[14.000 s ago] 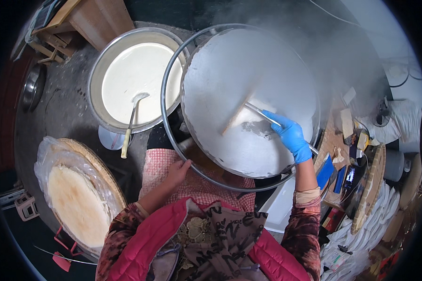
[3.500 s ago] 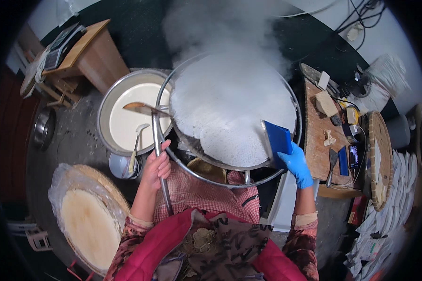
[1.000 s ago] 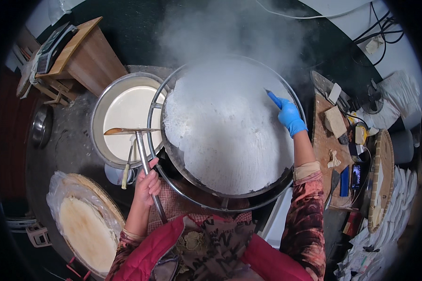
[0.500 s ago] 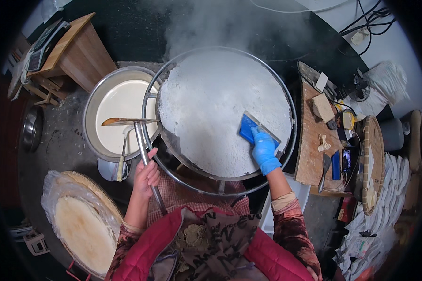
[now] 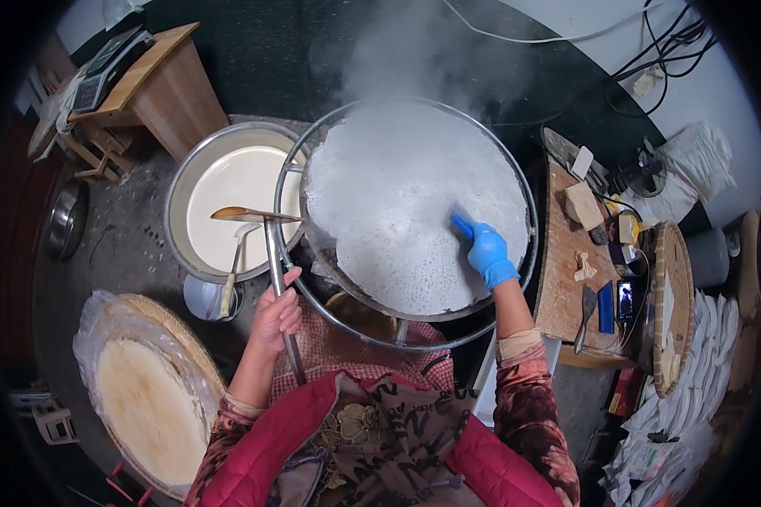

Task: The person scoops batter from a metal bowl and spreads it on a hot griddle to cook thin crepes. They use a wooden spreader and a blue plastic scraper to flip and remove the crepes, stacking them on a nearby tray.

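A wide round griddle (image 5: 320, 264), coated with a thin white layer of batter (image 5: 406, 194), steams in front of me. My right hand (image 5: 489, 255), in a blue glove, grips a blue scraper (image 5: 462, 223) over the right part of the batter; the tool appears nearly edge-on and its lower edge is hard to make out. Bare, my left hand (image 5: 276, 318) is wrapped round a metal bar (image 5: 276, 262) at the left of the griddle's tubular ring (image 5: 530, 190). Across the bar's upper end lies a brown wooden spatula (image 5: 243, 214).
Left of the griddle stands a metal pot (image 5: 174, 211) of pale batter with a ladle (image 5: 229, 291). Stacked flatbreads (image 5: 148, 406) lie on a woven tray at lower left. A board (image 5: 558, 287) at right bears another blue scraper (image 5: 605, 308), a phone and a fan.
My right hand has turned the scraper from broad side to nearly edge-on. The whole view has shifted slightly. My left hand keeps its grip on the bar.
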{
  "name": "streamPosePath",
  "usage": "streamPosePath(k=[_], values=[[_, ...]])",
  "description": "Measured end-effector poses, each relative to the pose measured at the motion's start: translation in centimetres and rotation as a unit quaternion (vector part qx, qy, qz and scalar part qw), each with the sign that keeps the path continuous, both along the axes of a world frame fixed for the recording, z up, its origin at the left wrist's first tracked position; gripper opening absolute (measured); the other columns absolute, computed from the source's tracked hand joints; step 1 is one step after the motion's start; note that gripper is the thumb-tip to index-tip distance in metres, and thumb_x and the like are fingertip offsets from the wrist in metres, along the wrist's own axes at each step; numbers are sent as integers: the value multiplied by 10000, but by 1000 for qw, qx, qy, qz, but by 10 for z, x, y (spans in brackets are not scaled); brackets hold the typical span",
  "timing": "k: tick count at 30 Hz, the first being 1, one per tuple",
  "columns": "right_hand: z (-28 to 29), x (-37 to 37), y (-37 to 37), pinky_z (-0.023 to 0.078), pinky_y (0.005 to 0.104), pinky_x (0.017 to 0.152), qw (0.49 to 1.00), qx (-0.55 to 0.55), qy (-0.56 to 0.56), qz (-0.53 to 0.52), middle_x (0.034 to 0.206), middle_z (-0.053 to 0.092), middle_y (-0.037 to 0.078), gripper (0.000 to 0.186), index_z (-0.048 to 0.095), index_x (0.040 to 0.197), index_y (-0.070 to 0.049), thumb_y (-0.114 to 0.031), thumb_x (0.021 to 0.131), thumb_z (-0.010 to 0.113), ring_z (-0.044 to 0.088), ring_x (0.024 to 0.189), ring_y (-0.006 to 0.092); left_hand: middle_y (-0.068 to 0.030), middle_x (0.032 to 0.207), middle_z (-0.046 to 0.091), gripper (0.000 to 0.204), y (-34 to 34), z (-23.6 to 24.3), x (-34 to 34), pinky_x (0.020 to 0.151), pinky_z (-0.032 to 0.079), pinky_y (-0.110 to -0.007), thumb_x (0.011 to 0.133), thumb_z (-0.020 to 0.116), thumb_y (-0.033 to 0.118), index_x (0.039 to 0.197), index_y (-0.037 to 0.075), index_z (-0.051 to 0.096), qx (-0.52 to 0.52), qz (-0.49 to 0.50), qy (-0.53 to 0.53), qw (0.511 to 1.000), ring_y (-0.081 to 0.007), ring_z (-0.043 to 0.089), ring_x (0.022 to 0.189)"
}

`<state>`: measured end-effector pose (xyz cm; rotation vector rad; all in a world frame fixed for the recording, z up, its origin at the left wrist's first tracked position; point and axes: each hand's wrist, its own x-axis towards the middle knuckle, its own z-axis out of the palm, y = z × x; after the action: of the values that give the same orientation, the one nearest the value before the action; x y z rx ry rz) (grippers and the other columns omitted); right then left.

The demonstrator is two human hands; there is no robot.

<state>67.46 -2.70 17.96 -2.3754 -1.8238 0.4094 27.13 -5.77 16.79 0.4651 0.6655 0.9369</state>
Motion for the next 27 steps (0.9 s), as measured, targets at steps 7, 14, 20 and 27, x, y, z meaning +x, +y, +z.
streamPosePath(k=[7, 14, 20, 27], values=[[-5, -16, -11, 461, 409, 815, 996, -49, -40, 59, 974, 603, 189, 404, 588, 1069, -80, -3, 676, 537, 577, 923, 348, 49, 531, 339, 395, -1, 0, 6, 341, 269, -190, 903, 478, 104, 1284, 39, 396, -8, -6, -5, 1000, -40, 302, 366], [17, -6, -31, 460, 384, 821, 992, -65, 59, 85, 999, 604, 200, 462, 559, 1141, -65, 9, 685, 543, 576, 939, 361, 50, 534, 334, 404, -1, 5, 13, 349, 282, -187, 910, 464, 113, 1290, 15, 370, -7, -35, -4, 999, -42, 313, 379], [47, 8, -79, 482, 310, 749, 944, 37, 316, -82, 934, 640, 143, 394, 561, 1105, -3, -24, 714, 603, 616, 839, 213, 53, 529, 327, 373, 5, 11, 47, 360, 283, -197, 932, 439, 196, 1268, 37, 397, 16, -149, 21, 988, -47, 298, 385], [54, -34, -138, 461, 325, 827, 917, 241, 248, -201, 1083, 585, 174, 454, 486, 1188, 10, 0, 742, 570, 584, 978, 220, 65, 496, 276, 488, -8, 33, 171, 373, 282, -207, 966, 291, 409, 1206, 14, 449, 64, -393, 18, 917, -57, 275, 381]])
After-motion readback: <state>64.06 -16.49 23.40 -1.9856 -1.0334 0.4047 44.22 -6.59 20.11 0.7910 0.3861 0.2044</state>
